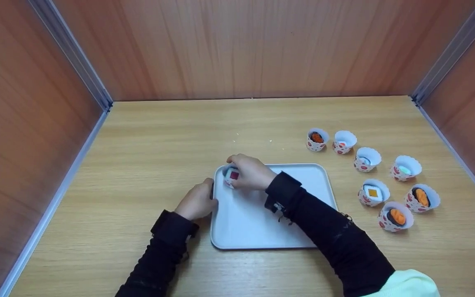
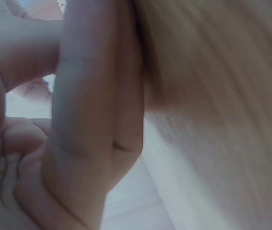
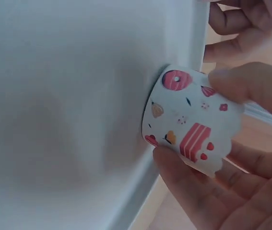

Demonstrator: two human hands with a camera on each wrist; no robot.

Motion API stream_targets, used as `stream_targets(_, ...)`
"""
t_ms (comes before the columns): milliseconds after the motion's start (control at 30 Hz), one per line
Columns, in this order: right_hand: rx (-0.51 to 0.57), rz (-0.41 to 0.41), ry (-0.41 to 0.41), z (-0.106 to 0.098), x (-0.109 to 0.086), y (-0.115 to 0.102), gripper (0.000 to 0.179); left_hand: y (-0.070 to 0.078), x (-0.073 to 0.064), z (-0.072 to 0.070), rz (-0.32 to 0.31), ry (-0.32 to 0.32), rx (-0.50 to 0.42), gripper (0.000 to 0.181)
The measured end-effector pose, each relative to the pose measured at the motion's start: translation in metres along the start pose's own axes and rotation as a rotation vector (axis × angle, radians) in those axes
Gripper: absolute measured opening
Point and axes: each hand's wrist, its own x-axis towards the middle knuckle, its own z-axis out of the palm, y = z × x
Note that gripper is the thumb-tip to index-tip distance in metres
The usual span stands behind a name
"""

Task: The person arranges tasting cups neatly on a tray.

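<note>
In the head view my right hand grips a paper baking cup at the far left corner of a white tray. Inside the cup is a white piece with a dark red square. The right wrist view shows the cup's printed side, decorated with cakes and doughnuts, between thumb and fingers, its base against the tray. My left hand holds the tray's left edge, with the thumb near the rim. In the left wrist view the fingers hide most of that contact.
Right of the tray stand several similar paper cups; one holds a white piece with an orange square, another an orange-topped dark piece. Small white crumbs lie behind the tray. Wooden panels enclose the table's back and sides.
</note>
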Motion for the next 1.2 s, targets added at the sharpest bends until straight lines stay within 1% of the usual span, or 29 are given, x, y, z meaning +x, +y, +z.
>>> stream_targets(100,-0.012,-0.01,0.012,0.001,-0.001,0.0,0.062,0.0,0.0,0.0,0.008,0.002,0.006,0.041)
stream_targets(233,0.009,-0.025,0.026,0.003,-0.003,0.003,0.063,-0.001,0.0,0.0,0.025,0.005,0.039,0.04)
stream_targets(333,0.018,-0.04,0.032,0.004,-0.003,0.005,0.063,-0.001,0.0,-0.001,0.018,-0.002,0.044,0.042)
stream_targets(467,0.019,-0.044,0.038,0.005,-0.005,0.005,0.064,0.0,0.0,-0.001,-0.006,-0.012,0.023,0.044)
stream_targets(633,0.004,-0.04,0.027,0.001,-0.01,0.008,0.069,0.0,0.001,0.0,-0.006,-0.006,0.019,0.041)
stream_targets(733,-0.001,-0.022,0.031,-0.006,-0.015,0.013,0.073,0.001,0.001,0.0,0.0,0.002,0.024,0.04)
stream_targets(900,0.013,0.062,0.066,-0.028,-0.023,0.025,0.079,0.0,0.0,-0.001,-0.007,0.003,0.018,0.043)
stream_targets(967,0.01,0.095,0.093,-0.038,-0.027,0.032,0.083,0.0,0.0,-0.001,-0.008,0.002,0.015,0.044)
stream_targets(1067,-0.011,0.121,0.145,-0.054,-0.035,0.046,0.09,0.001,0.0,-0.001,-0.005,-0.002,0.014,0.045)
stream_targets(1200,-0.062,0.151,0.204,-0.075,-0.043,0.067,0.101,0.001,0.0,-0.001,-0.004,0.0,0.023,0.045)
